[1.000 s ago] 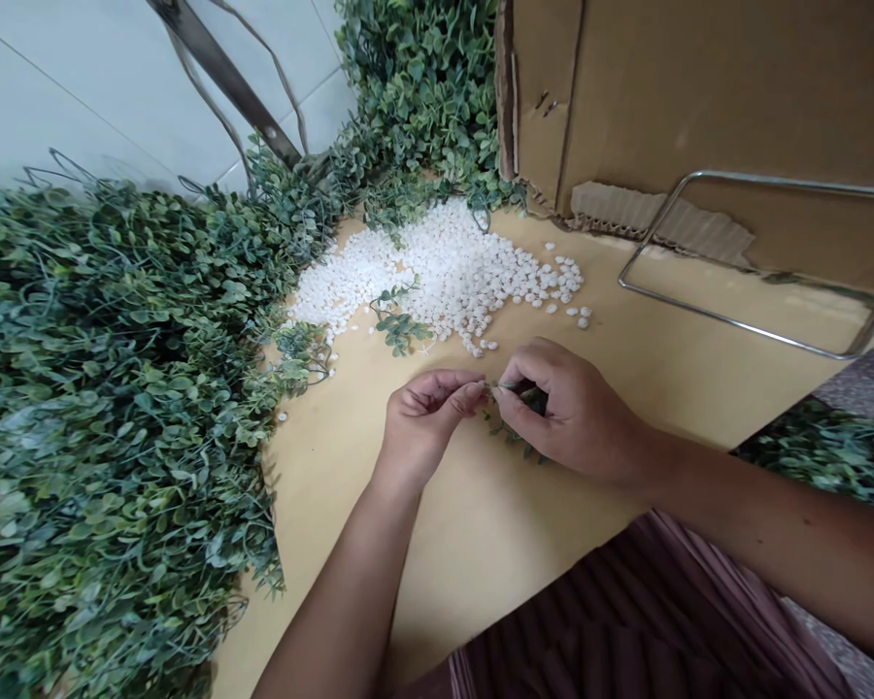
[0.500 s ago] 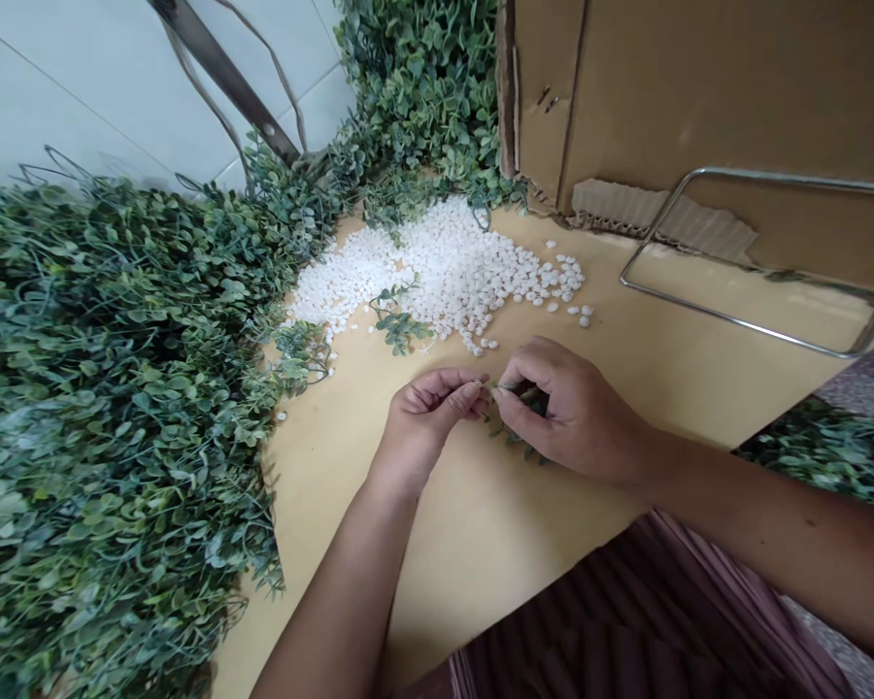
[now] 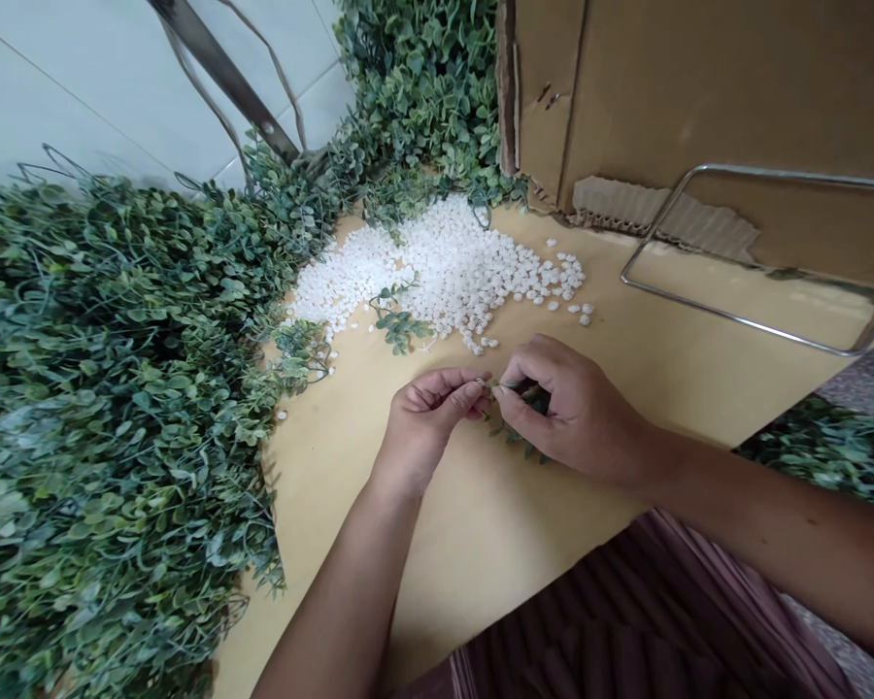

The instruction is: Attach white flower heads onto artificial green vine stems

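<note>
Over the middle of the tan table, my left hand (image 3: 437, 408) and my right hand (image 3: 568, 408) meet fingertip to fingertip. A green leafy sprig (image 3: 514, 434) hangs below my right hand, its stem end pinched between thumb and forefinger. My left thumb and forefinger are closed on something very small at that stem end; the fingers mostly hide it. Just beyond my hands lies a spread heap of small white plastic pieces (image 3: 452, 272). A loose leafy sprig (image 3: 402, 330) rests at the heap's near edge.
A large mass of green artificial foliage (image 3: 117, 408) covers the left side, and more foliage (image 3: 422, 87) stands at the back. A cardboard box (image 3: 714, 97) is at the back right, with a bent metal wire frame (image 3: 743, 316) before it. The tan tabletop (image 3: 335, 485) lies beneath.
</note>
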Tool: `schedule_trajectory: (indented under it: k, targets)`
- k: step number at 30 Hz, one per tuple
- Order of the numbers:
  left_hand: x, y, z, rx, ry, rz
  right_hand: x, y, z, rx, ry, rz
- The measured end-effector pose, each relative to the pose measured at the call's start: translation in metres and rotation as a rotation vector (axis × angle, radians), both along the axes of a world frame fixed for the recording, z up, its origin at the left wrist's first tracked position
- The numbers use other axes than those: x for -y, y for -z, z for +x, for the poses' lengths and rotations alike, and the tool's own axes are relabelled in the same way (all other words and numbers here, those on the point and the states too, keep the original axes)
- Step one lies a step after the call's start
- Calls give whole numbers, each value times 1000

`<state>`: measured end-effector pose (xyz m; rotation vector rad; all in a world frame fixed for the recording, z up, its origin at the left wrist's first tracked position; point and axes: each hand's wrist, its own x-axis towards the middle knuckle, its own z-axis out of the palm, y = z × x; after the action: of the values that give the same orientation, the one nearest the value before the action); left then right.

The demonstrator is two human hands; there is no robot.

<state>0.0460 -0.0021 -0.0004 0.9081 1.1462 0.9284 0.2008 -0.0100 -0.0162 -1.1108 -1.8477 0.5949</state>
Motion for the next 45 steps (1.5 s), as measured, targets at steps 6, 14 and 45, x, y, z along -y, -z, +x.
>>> schedule_trajectory:
  k: [6,14,45]
  targets:
    - [0,0,1,-3,-12,2,0,-1,1,5,-6,-13]
    - [1,1,2,-16,-31,5,0,-1,1,2,-5,-19]
    - [-5,-1,7,-32,-5,19,0,1,-2,-95,14,-204]
